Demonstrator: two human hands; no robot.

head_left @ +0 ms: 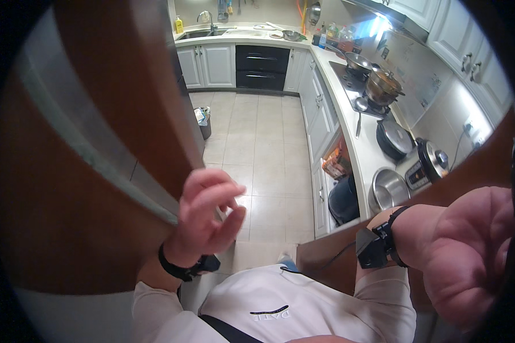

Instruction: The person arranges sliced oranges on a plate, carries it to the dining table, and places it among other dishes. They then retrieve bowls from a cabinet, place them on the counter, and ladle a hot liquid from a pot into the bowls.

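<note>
My left hand (pixel 208 210) is raised beside the brown door frame (pixel 160 143) on the left. Its fingers are loosely bent, the thumb stands apart from them, and nothing is held. Close to the camera at the right rim, my right hand (pixel 469 251) turns its palm into view. The picture's dark edge cuts off most of its fingers, so their pose is hidden. A black band with a small device (pixel 377 243) circles the right wrist, and another black band (pixel 183 266) is on the left one.
A kitchen lies beyond the doorway. Along the right counter (pixel 349 148) are a steel bowl (pixel 388 188), an electric cooker (pixel 422 164), a ladle (pixel 360 111), a pot (pixel 383 86) and a frying pan (pixel 357 62) on the stove. A sink (pixel 203 34) is at the back; a bin (pixel 203 123) stands left.
</note>
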